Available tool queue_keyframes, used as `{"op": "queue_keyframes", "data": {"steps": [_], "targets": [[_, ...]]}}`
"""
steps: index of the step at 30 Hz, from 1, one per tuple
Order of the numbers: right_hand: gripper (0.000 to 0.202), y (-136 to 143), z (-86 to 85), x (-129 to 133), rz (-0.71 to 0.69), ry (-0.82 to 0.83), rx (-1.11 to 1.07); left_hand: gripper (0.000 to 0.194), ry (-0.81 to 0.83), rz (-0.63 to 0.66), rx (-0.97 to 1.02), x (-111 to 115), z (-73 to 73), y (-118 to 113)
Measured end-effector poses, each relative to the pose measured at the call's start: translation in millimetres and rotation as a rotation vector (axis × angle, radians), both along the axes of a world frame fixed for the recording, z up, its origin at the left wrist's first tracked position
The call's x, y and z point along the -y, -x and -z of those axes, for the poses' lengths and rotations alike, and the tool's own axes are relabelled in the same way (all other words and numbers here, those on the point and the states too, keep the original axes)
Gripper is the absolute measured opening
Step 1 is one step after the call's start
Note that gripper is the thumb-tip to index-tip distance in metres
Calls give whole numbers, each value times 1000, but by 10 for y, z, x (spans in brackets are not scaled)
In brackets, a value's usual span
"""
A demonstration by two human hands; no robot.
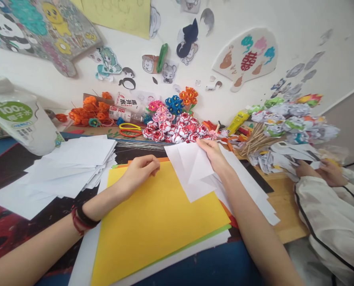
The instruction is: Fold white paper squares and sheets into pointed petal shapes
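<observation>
My right hand (212,155) pinches a folded white paper sheet (184,169) near its top edge, thumb and fingers closed on it. Creases run across the sheet, which hangs over the far right part of a yellow paper sheet (162,226). To the left of it, my left hand (141,171) is loosely curled just above the yellow sheet, apart from the white paper, and nothing shows in its fingers. Green and white sheets lie beneath the yellow one. More white paper (254,190) lies behind my right forearm.
A white paper stack (72,159) lies left, near a plastic bottle (18,119). Red-and-white paper flowers (177,129) and orange flowers (90,111) line the wall. At right, another person's hands (321,171) hold scissors and paper beside a stemmed bouquet (287,119).
</observation>
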State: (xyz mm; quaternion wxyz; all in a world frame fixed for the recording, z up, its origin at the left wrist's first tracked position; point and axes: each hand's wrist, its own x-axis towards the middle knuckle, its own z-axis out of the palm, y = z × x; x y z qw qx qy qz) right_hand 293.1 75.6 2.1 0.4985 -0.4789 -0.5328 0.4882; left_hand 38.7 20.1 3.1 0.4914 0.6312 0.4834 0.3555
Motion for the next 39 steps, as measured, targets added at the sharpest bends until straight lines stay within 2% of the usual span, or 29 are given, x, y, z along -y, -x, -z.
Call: {"op": "queue_keyframes", "data": {"steps": [5, 8, 13, 16, 21, 24, 30, 39], "targets": [[35, 201, 109, 48, -222, 58, -35, 36, -49, 3, 7, -6, 11, -30], [34, 290, 132, 73, -319, 72, 20, 33, -67, -11, -38, -17, 36, -25], [32, 316, 94, 109, -496, 64, 131, 30, -69, -135, -12, -61, 65, 36], [31, 343, 85, 141, -597, 97, 181, 29, -69, -131, -51, -69, 46, 57], [26, 424, 114, 183, -649, 38, 255, 32, -107, -13, -133, -32, 25, 12], [25, 468, 142, 202, -653, 3, 220, 33, -121, 29, -163, -1, 38, -23], [22, 505, 157, 227, -655, -32, 201, 33, -130, 54, -168, 16, 57, -30], [17, 487, 113, 212, -614, -63, 243, 32, -226, 55, -247, 37, -50, -24]]}}
